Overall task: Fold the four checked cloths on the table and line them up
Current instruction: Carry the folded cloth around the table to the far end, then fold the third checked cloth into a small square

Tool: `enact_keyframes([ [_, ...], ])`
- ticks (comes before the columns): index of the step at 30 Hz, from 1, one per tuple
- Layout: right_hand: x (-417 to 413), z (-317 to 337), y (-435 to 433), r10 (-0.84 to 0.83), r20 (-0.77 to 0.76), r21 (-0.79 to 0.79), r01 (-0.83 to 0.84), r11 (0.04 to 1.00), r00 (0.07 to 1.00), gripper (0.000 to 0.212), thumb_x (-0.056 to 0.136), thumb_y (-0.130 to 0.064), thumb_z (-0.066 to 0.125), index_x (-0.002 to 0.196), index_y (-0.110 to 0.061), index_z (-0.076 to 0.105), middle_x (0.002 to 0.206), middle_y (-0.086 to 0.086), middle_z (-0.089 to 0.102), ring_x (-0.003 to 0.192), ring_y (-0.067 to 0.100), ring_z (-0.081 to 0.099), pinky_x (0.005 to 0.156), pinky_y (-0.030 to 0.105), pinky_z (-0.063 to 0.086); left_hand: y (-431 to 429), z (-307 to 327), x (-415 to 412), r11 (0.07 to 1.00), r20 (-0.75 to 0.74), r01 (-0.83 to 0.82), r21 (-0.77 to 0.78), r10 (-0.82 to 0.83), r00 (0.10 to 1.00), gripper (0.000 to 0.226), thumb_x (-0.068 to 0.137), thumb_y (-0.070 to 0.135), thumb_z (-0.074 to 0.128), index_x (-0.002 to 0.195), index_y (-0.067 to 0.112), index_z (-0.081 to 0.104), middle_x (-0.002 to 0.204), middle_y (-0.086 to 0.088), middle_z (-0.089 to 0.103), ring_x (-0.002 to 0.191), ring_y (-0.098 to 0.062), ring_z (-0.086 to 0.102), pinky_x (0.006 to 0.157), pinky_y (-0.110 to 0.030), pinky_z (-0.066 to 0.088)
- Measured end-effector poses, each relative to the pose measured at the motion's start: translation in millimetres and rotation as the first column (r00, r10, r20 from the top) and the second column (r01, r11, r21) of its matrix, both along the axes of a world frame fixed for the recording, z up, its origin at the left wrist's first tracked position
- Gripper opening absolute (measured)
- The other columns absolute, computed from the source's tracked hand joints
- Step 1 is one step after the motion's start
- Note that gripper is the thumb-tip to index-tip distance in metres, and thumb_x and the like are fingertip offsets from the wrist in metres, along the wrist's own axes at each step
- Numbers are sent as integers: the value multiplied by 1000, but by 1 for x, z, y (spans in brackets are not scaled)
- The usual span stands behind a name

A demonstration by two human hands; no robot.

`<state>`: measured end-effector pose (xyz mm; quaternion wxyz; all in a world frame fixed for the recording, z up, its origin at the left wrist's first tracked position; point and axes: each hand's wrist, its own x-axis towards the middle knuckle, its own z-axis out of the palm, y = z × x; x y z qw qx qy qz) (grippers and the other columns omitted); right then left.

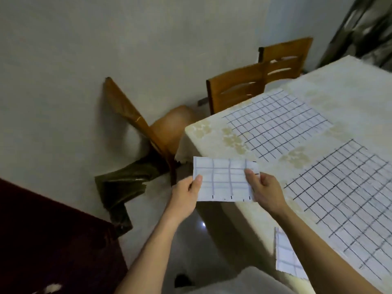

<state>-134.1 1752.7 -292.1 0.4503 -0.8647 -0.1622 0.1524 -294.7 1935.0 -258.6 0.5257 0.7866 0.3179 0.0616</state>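
Note:
I hold a folded white checked cloth in the air just off the table's near left corner. My left hand pinches its left edge and my right hand pinches its right edge, thumbs on top. Two checked cloths lie spread flat on the table: one at the far left, another nearer on the right. A further folded checked cloth lies at the table's near edge, partly hidden by my right forearm.
The table wears a cream floral cover. Two wooden chairs stand at its far side, and a tilted one leans by the wall at its left corner. A dark green bag lies on the floor. Dark red furniture fills the lower left.

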Motion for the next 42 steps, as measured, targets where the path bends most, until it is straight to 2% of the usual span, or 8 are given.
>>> enact_keyframes([
  [6, 7, -8, -15, -232, 10, -82, 232, 969, 973, 54, 98, -47, 53, 56, -15, 41, 51, 0, 39, 49, 16, 35, 51, 30, 29, 29, -27, 69, 944, -112, 324, -57, -329, 938, 32, 107, 41, 43, 111, 22, 68, 89, 7, 68, 80, -9, 65, 57, -14, 46],
  [10, 20, -36, -43, -273, -41, -184, 261, 948, 961, 53, 97, -45, 54, 63, -5, 48, 55, 3, 44, 49, 13, 38, 49, 27, 28, 35, -46, 111, 852, -246, 517, -82, -520, 818, 25, 106, 39, 49, 97, 24, 67, 80, 8, 66, 67, -5, 62, 54, -14, 46],
  [14, 44, -59, -63, -271, -167, -329, 205, 922, 948, 44, 97, -40, 57, 64, -14, 45, 59, 3, 50, 53, 16, 43, 53, 29, 31, 26, -67, 162, 833, -303, 546, -91, -545, 782, 20, 103, 34, 56, 102, 18, 69, 93, 2, 71, 79, -13, 66, 72, -28, 56],
  [19, 43, -83, -74, -387, -287, -431, 243, 869, 876, 41, 92, -37, 64, 61, -17, 48, 59, 1, 54, 54, 15, 49, 53, 28, 34, 20, -101, 199, 693, -500, 720, -22, -632, 592, 17, 100, 35, 60, 85, 27, 60, 82, 4, 64, 85, -22, 68, 78, -38, 59],
  [25, 25, -102, -72, -589, -234, -485, 432, 760, 774, 43, 94, -39, 61, 61, -21, 41, 59, -3, 50, 57, 16, 51, 51, 27, 34, 4, -121, 226, 564, -580, 822, 77, -646, 497, 23, 101, 37, 59, 82, 24, 55, 83, 4, 60, 81, -16, 59, 63, -28, 41],
  [33, 15, -109, -60, -725, 2, -531, 615, 583, 689, 37, 85, -35, 72, 109, -15, 52, 104, 3, 60, 90, 21, 58, 76, 34, 50, 1, -131, 235, 536, -520, 835, 125, -681, 515, 19, 98, 30, 62, 95, 19, 48, 100, -3, 63, 85, -20, 59, 79, -36, 51],
  [37, 18, -108, -38, -484, 275, -566, 547, 617, 831, 58, 85, -29, 72, 138, -20, 50, 134, 5, 55, 116, 25, 55, 95, 35, 45, -6, -123, 238, 174, -463, 870, 461, -789, 403, 39, 97, 31, 63, 130, 23, 43, 131, 1, 48, 112, -17, 51, 95, -30, 45],
  [42, 13, -111, -23, -386, 49, -601, 336, 725, 921, 69, 91, -39, 63, 151, -28, 33, 160, -7, 27, 147, 17, 22, 118, 37, 23, -15, -125, 251, -102, -570, 937, 333, -814, 115, 84, 97, 35, 65, 162, 21, 13, 170, 1, 9, 154, -19, 19, 124, -35, 21],
])
